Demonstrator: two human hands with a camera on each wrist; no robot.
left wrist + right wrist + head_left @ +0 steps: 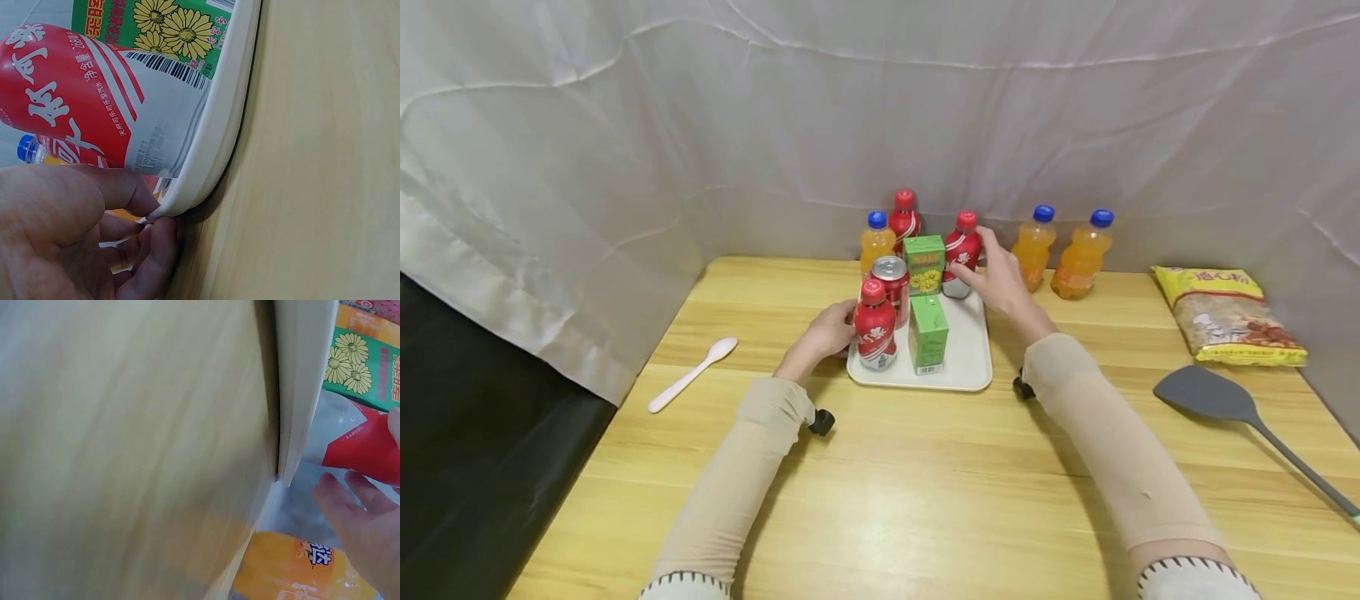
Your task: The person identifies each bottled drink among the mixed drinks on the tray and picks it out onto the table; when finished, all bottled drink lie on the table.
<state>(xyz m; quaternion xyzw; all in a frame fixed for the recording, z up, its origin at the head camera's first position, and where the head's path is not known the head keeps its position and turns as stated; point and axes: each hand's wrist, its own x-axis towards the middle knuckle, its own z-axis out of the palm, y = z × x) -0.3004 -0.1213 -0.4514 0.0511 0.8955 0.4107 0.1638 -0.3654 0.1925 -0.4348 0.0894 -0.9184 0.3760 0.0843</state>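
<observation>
My left hand pinches the left rim of a white tray between thumb and fingers, as the left wrist view shows. Around a red soda bottle at the tray's back right, the thumb and fingers of my right hand are curled. A second red bottle stands at the tray's front left, close to my left hand. Behind it is a red can. Two green drink cartons stand along the middle, one in front of the other. At the back are an orange soda bottle and another red bottle, partly hidden.
Two orange soda bottles with blue caps stand right of the tray. Farther right lie a yellow food packet and a grey spatula. A pale spoon lies at left. Grey cloth hangs behind the wooden table.
</observation>
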